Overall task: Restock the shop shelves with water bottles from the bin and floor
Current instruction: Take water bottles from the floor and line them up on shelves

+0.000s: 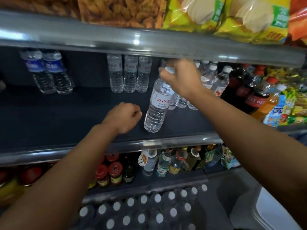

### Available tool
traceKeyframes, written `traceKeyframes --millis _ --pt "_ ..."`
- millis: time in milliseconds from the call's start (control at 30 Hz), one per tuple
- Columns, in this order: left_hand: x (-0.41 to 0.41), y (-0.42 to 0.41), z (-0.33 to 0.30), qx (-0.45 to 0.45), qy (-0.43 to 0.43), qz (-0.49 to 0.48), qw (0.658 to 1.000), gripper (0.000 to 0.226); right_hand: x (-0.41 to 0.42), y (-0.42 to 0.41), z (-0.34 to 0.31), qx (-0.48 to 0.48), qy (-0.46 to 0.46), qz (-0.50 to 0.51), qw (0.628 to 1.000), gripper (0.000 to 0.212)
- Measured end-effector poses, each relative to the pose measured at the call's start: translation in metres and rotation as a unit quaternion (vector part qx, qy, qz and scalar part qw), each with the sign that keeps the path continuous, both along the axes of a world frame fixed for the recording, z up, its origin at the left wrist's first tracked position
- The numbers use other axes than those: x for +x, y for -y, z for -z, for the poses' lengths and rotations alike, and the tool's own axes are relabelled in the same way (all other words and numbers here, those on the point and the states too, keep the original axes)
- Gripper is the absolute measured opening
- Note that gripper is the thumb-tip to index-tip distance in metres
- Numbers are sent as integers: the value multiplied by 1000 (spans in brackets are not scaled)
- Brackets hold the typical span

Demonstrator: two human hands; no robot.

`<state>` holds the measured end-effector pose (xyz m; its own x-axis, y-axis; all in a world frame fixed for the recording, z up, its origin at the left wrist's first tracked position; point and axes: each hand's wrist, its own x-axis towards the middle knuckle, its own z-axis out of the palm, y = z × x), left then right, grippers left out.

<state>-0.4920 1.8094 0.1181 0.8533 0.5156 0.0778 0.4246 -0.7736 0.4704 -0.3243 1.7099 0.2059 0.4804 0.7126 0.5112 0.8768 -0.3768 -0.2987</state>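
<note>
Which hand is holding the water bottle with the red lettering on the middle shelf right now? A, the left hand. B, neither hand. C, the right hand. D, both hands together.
C: the right hand grips the water bottle near its white cap, tilted with its base on the shelf, while the left hand sits beside it curled, holding nothing.

Shop: stocked shelves point(149, 42) w/ drinks, snacks.
</note>
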Motion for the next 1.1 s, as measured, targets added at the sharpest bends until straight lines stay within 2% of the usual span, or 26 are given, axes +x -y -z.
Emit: traceKeyframes --millis 100,200,333,467,700,1100 --pt "9 -12 2 -1 -1 -8 1000 23 18 -28 3 -3 -18 -17 1000 27" --pt "19 -25 8 5 -5 -22 1000 22 37 -60 7 7 -76 -45 996 26" --pt "32 -41 23 23 -16 -41 999 22 63 -100 18 -18 -27 -56 998 14" --pt "42 -54 42 43 -20 -62 997 25 88 -138 25 -39 7 -21 999 28" --pt "53 -59 72 46 -34 -87 995 27 109 -178 28 -55 69 -1 996 42" --pt "72 -61 75 55 -26 -95 994 23 130 -191 23 -107 96 -48 988 43"
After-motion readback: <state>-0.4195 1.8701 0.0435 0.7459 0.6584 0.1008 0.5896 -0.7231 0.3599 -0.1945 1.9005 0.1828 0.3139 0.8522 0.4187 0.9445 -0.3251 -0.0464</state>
